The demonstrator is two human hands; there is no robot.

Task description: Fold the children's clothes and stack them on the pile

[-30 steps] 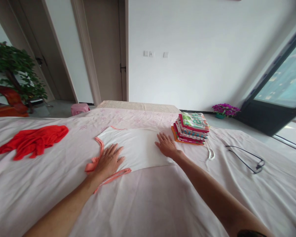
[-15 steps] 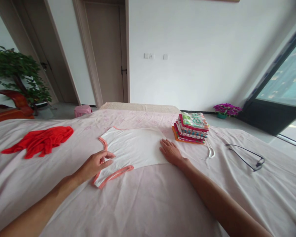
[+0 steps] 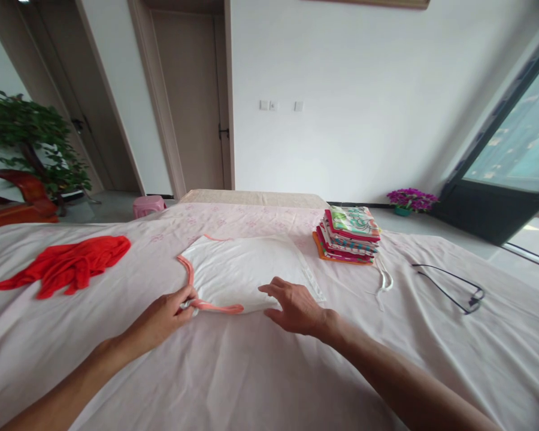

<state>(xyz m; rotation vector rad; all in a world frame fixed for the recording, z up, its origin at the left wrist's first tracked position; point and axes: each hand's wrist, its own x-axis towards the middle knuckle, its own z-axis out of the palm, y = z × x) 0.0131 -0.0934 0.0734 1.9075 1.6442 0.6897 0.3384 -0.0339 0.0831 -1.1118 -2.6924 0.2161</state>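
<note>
A pale pink sheet with faint floral print covers the broad surface, creased along its near and right parts. Beyond it rises a white wall, with a brown door at far left; a pink stool, a leafy plant and a red-brown wooden armrest stand at left, while purple flowers sit on the floor at far right. On the sheet lie a rumpled red cloth to the left, a folded stack to the right, and dark-framed glasses farther right (a loose white cord trails beside the stack). Half a second ago the left hand hovered loosely over the garment's left end; now it grips the bunched near-left corner. The right hand, flat on the right end then, has shifted to the near edge, holding nothing, its thumb and fingers parted and curved; whether the fingertips touch the fabric is hard to tell. The stack and glasses have kept their places. The white top lies spread in the middle of the sheet, left of the stack, mostly flat with light wrinkles, coral trim edging its left end and running along the near side.
</note>
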